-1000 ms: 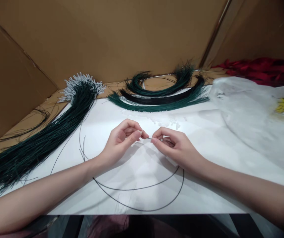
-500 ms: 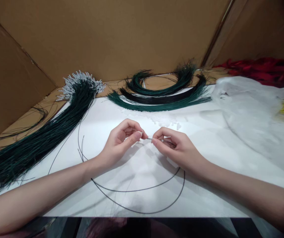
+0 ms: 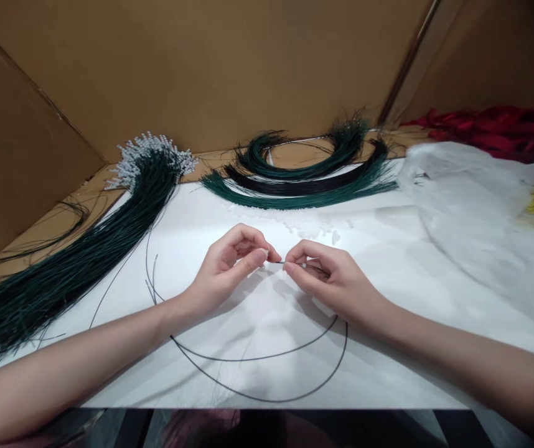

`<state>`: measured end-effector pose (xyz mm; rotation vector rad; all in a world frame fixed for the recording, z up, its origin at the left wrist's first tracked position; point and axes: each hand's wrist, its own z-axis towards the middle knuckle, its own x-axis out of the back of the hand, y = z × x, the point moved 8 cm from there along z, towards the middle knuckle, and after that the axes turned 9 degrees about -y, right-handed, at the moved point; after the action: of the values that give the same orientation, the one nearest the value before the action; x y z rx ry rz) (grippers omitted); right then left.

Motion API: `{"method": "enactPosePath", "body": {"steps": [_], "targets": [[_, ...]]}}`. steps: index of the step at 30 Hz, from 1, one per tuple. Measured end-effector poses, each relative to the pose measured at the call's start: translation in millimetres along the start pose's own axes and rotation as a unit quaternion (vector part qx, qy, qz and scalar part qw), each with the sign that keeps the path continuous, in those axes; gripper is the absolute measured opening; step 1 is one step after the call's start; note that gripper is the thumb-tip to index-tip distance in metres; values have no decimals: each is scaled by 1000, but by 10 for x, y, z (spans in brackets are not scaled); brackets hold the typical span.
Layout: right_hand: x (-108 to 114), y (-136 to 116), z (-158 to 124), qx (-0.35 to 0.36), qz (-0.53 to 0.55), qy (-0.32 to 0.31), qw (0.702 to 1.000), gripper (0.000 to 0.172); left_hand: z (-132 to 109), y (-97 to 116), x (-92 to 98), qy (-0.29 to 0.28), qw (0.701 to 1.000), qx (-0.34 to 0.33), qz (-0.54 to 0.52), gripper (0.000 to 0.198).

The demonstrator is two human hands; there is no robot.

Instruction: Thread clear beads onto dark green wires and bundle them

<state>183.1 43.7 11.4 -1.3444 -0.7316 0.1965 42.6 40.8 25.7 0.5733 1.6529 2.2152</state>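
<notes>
My left hand [image 3: 229,264] and my right hand [image 3: 327,277] meet over the middle of a white sheet [image 3: 388,348], both pinched on the ends of a thin dark wire [image 3: 257,358]. The wire loops down toward me in two arcs on the sheet. A tiny pale bead sits at my right fingertips, where the wire tip runs between the two pinches. Small clear beads [image 3: 304,225] lie scattered just beyond my hands.
A long bundle of dark green wires with white bead tips [image 3: 89,246] lies at the left. Curved green and black wire bundles [image 3: 304,180] lie at the back. A clear plastic bag [image 3: 477,211] covers the right side, with red material [image 3: 491,127] behind. Cardboard walls [image 3: 201,68] enclose the area.
Almost nothing has moved. The hands hold the same pinch on the wire, and the view has shifted slightly.
</notes>
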Motion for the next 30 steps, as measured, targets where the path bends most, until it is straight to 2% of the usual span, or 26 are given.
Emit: {"method": "enactPosePath", "body": {"steps": [4,10,15,21,26,30], "targets": [[4,-1,10,0,-2,2,1000,11,-7,-7,2,2,1000,3,4,8],[-2,5,2,-2,8,3,1000,12,-10,-34,54,33,999,24,35,12],[25,20,-17,-5,23,21,999,12,35,-105,14,10,997,67,48,16],[36,-9,-12,-2,30,31,999,13,13,-132,-46,-35,991,88,91,19],[15,1,-11,0,34,17,999,14,20,-117,-91,-58,988,85,118,19],[9,16,-20,2,30,14,999,14,31,-109,-90,-54,988,80,119,19]]}}
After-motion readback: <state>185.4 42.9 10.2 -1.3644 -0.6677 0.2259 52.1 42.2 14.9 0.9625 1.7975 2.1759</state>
